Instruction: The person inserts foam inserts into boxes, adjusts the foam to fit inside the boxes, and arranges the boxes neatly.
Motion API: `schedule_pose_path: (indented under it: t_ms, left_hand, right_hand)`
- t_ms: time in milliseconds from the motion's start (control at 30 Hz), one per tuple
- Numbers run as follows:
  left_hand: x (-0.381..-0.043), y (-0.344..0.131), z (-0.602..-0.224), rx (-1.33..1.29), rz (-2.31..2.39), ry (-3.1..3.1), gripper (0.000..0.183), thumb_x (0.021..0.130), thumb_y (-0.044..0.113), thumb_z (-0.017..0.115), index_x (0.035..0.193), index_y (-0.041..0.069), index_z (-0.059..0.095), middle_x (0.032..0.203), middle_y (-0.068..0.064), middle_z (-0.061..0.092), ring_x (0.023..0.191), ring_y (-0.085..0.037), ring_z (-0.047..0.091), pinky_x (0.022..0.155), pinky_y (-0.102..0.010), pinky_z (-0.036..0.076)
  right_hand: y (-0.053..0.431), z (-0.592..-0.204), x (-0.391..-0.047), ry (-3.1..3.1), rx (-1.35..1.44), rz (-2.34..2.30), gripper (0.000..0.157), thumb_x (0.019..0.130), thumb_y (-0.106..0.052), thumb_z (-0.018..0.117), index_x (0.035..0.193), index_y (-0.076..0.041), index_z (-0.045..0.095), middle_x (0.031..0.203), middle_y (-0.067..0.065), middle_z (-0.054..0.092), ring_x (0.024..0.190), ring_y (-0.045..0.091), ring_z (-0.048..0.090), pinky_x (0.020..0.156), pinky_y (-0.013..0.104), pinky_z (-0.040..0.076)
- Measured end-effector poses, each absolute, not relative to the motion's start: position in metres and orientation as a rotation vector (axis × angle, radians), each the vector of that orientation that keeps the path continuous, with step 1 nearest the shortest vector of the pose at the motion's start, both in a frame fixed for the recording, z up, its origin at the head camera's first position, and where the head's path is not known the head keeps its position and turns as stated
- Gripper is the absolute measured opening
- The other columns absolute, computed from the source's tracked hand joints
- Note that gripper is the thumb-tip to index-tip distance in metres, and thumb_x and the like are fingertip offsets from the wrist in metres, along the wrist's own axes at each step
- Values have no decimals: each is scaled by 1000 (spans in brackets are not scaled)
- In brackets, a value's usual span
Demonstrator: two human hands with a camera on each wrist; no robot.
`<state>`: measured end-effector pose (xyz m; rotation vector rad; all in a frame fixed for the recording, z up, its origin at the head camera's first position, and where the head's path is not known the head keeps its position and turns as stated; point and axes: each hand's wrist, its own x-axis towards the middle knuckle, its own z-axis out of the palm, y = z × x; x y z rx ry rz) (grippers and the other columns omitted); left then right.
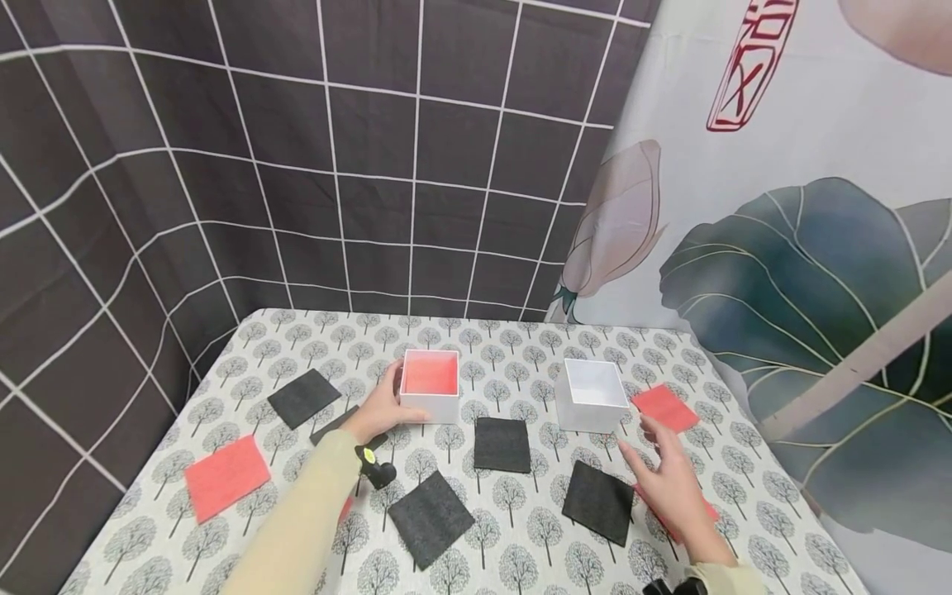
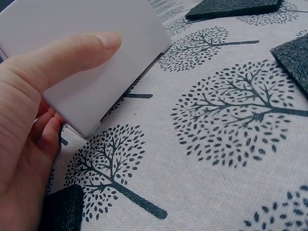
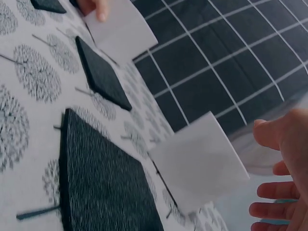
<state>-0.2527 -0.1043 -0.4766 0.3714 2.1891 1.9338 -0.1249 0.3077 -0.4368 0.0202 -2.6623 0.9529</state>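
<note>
Cream-sleeved left hand gripping left side of white box showing red inside; right hand hovering, fingers loosely spread, near second white box, not touching; black square lying between boxes, nearer person.

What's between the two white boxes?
In the head view, tree-print cloth and one black square, set slightly nearer the camera, lie between the left box and right box.

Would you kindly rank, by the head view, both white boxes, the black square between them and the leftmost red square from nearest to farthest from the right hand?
1. Right white box: left of the right hand.
2. Black square: between boxes.
3. Left white box: gripped by left hand.
4. Red square: far left.
</note>
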Motion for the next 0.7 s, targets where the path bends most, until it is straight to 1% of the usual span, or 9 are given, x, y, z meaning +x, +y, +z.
schedule_pose_path:
  t_ms: [100, 167, 300, 467, 600, 700]
  left_hand:
    - [-252, -105, -477, 385, 1954, 2158, 106, 64, -1, 81, 145, 4, 13, 127, -19, 42, 105, -32, 53, 87, -38, 49]
    - [-252, -105, -477, 387, 1966, 2142, 106, 64, -1, 81, 145, 4, 13, 128, -19, 41, 105, -32, 53, 87, -38, 50]
    - [-253, -105, -478, 381, 1971, 2132, 107, 64, -2, 81, 146, 5, 13, 130, -18, 40, 107, -33, 52, 88, -37, 49]
    - [-254, -105, -479, 377, 1958, 2156, 107, 64, -1, 81, 145, 4, 13, 131, -18, 39, 110, -33, 51, 91, -36, 47]
    - [-254, -106, -479, 371, 1961, 2156, 106, 64, -2, 81, 145, 3, 13, 131, -19, 39, 110, -34, 51, 91, -38, 47]
    - [-254, -105, -479, 385, 1961, 2152, 105, 65, -2, 81, 145, 3, 13, 130, -20, 40, 109, -35, 51, 91, -39, 48]
  right_hand:
    - [314, -437, -120, -2686, -22, 922, 59, 91, -32, 59, 135, 2, 38, 126, 23, 46, 110, 38, 47, 79, 55, 45]
    - [320, -438, -118, -2706, -59, 907, 62, 91, -34, 59, 136, 3, 37, 127, 25, 45, 110, 39, 46, 82, 56, 43]
    - [333, -442, -113, -2770, -125, 878, 68, 91, -38, 58, 137, 6, 33, 130, 29, 40, 117, 44, 39, 90, 63, 34]
    - [348, -446, -106, -2882, -171, 804, 76, 90, -38, 59, 136, 13, 28, 130, 36, 33, 117, 51, 34, 94, 66, 29]
    - [356, -454, -103, -2944, -169, 700, 85, 85, -41, 64, 133, 18, 26, 125, 42, 32, 115, 56, 30, 95, 68, 25]
    - [363, -461, -101, -2950, -152, 653, 90, 79, -40, 70, 130, 21, 26, 122, 45, 33, 113, 58, 27, 93, 68, 24]
